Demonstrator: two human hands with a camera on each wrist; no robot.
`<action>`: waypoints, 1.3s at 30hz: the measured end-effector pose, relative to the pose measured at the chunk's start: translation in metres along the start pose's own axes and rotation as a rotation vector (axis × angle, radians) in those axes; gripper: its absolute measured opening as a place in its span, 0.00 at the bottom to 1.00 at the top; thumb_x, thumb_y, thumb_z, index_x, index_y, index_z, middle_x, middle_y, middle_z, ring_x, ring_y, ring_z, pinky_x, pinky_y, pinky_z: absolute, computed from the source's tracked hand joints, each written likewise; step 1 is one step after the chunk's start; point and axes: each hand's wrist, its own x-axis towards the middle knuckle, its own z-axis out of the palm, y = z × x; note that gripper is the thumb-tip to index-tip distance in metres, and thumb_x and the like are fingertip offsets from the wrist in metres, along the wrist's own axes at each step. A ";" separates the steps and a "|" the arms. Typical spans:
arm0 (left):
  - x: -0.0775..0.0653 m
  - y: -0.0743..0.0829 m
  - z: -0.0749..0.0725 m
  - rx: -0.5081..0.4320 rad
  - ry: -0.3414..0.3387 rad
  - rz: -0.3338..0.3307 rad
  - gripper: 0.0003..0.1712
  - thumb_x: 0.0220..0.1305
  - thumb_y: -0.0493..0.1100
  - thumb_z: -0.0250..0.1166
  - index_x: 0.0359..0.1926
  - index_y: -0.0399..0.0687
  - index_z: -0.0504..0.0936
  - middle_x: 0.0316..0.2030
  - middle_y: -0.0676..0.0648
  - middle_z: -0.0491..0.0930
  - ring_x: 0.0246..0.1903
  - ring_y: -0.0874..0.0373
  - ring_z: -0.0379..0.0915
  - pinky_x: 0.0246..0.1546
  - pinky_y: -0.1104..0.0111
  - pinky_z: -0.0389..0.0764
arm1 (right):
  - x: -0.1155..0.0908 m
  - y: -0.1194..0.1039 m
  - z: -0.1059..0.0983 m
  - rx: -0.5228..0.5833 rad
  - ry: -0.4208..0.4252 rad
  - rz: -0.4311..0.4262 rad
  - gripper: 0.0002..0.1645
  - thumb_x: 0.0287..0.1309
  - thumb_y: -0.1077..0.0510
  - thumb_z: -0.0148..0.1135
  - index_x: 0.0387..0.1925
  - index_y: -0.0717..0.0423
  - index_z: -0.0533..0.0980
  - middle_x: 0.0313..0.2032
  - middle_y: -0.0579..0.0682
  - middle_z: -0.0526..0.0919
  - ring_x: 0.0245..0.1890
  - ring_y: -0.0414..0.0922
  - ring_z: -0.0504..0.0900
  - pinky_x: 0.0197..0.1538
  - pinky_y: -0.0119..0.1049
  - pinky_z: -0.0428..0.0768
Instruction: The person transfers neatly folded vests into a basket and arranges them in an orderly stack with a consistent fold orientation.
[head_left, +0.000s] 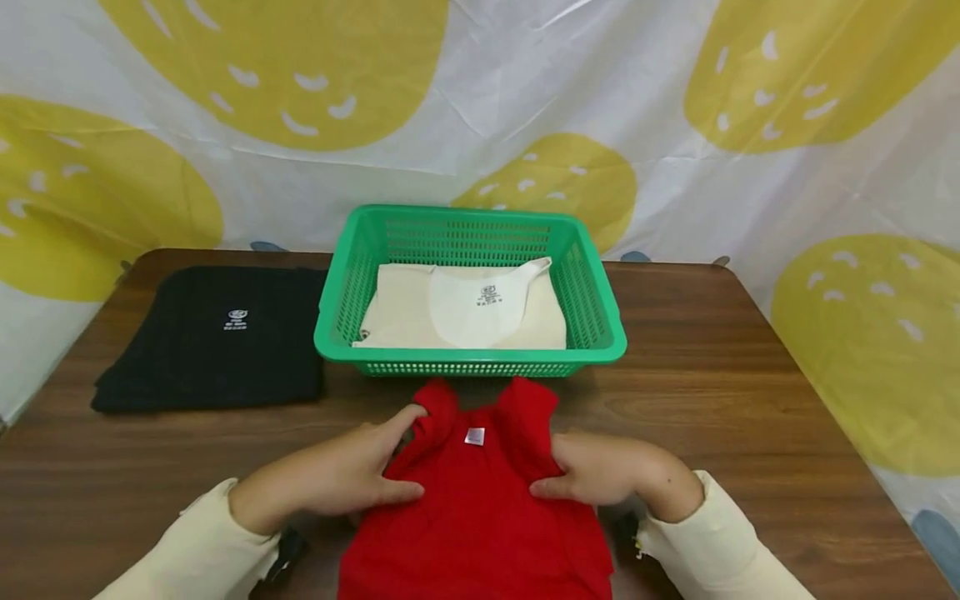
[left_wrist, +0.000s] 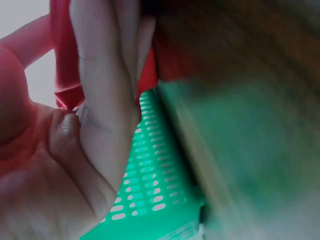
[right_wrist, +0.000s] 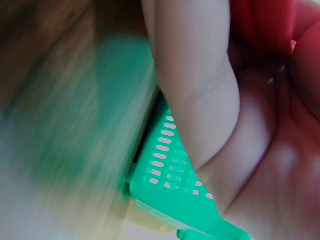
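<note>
A red top (head_left: 480, 517) with a small white label (head_left: 475, 437) at its neckline lies at the front middle, its two shoulder parts folded up near the basket. On its left side my left hand (head_left: 360, 467) grips the edge, thumb over the front and the other fingers partly hidden by the cloth. My right hand (head_left: 603, 467) holds the opposite edge in the same way, its thumb on the front and its fingers mostly under the fabric. Both wrist views show red cloth (left_wrist: 67, 60) by the curled fingers.
Just beyond the top stands a green basket (head_left: 480, 356) holding a folded cream garment (head_left: 397, 308) with a dark print. A folded black garment (head_left: 225, 358) lies left of it on the brown wooden table (head_left: 705, 367). A patterned white-and-yellow cloth (head_left: 300, 192) hangs behind the table.
</note>
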 end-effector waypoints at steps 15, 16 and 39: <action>-0.002 0.002 -0.002 0.128 0.114 -0.071 0.18 0.58 0.41 0.73 0.45 0.40 0.77 0.33 0.52 0.82 0.31 0.64 0.75 0.34 0.70 0.77 | -0.007 -0.007 0.011 -0.059 0.202 0.022 0.18 0.70 0.54 0.59 0.56 0.57 0.71 0.45 0.45 0.82 0.46 0.37 0.79 0.52 0.33 0.77; -0.003 0.002 -0.003 0.115 0.118 -0.072 0.18 0.59 0.41 0.72 0.46 0.40 0.77 0.34 0.51 0.82 0.31 0.64 0.75 0.35 0.69 0.77 | -0.007 -0.008 0.013 -0.039 0.225 0.036 0.20 0.70 0.54 0.59 0.58 0.57 0.70 0.47 0.47 0.82 0.47 0.38 0.79 0.53 0.34 0.78; -0.031 0.059 -0.045 -0.167 0.210 -0.082 0.27 0.71 0.46 0.62 0.65 0.43 0.66 0.53 0.45 0.79 0.47 0.54 0.79 0.48 0.62 0.80 | -0.053 -0.045 -0.021 0.458 0.368 0.006 0.26 0.71 0.55 0.57 0.64 0.58 0.62 0.54 0.57 0.80 0.49 0.50 0.86 0.50 0.38 0.85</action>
